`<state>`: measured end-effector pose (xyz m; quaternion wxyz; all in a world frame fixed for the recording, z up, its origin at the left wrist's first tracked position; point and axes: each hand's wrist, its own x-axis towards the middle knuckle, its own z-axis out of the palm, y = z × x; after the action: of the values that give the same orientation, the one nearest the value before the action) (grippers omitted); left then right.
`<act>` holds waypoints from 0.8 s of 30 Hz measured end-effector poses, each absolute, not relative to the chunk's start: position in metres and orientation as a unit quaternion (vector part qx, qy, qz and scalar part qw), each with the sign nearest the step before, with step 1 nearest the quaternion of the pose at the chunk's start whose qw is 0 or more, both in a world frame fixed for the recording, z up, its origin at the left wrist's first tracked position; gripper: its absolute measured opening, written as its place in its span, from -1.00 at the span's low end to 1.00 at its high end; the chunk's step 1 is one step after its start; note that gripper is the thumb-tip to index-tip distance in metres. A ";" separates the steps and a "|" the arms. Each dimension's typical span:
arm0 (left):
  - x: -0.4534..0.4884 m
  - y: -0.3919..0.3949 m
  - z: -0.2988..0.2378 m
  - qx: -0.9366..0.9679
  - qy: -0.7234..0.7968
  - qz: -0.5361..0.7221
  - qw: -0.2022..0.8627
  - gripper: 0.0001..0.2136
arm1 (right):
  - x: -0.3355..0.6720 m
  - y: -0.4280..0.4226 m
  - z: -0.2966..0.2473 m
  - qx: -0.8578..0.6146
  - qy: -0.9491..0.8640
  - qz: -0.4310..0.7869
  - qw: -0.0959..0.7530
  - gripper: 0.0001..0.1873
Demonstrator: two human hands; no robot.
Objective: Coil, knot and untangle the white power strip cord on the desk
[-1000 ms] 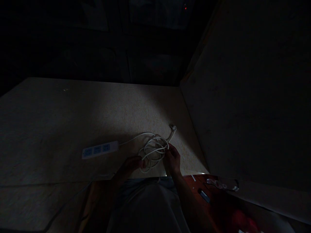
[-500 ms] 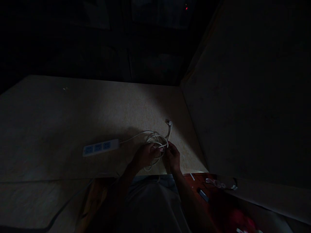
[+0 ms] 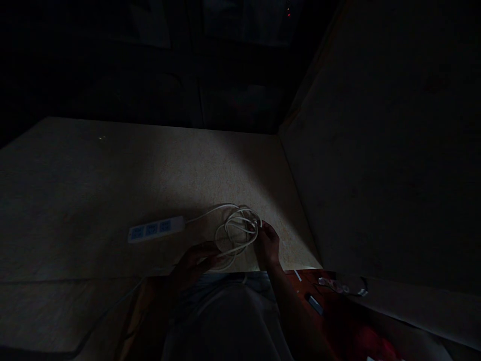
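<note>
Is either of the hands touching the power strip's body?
No, the left hand and right hand both hold the white cable, apart from the power strip.

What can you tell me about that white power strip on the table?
The power strip is a long, pale bar, apparently plastic, with three bluish socket panels along its top and nothing visibly plugged in. It lies face up, slightly slanted, on the table. A whitish cord leaves its right end and runs into loose loops held between the left hand and right hand; neither hand touches the bar. Finer markings are too dark to read.
</note>
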<state>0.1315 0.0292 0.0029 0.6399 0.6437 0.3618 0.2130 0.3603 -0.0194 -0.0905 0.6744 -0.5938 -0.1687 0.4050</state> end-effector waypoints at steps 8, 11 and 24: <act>0.106 0.030 -0.028 0.574 0.456 0.182 0.655 -0.52 | 0.362 -0.018 -0.088 -0.578 -0.176 0.425 0.674 -0.64; 0.115 0.038 -0.036 0.529 0.521 0.222 0.632 -0.51 | 0.363 -0.019 -0.087 -0.585 -0.191 0.417 0.669 -0.62; 0.143 0.066 -0.037 0.422 0.483 0.325 0.695 -0.62 | 0.365 -0.017 -0.082 -0.580 -0.135 0.422 0.684 -0.65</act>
<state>0.1430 0.0661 -0.0370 0.6951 0.4216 0.4833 0.3247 0.3655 -0.0172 -0.0821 0.6836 -0.5798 -0.1351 0.4223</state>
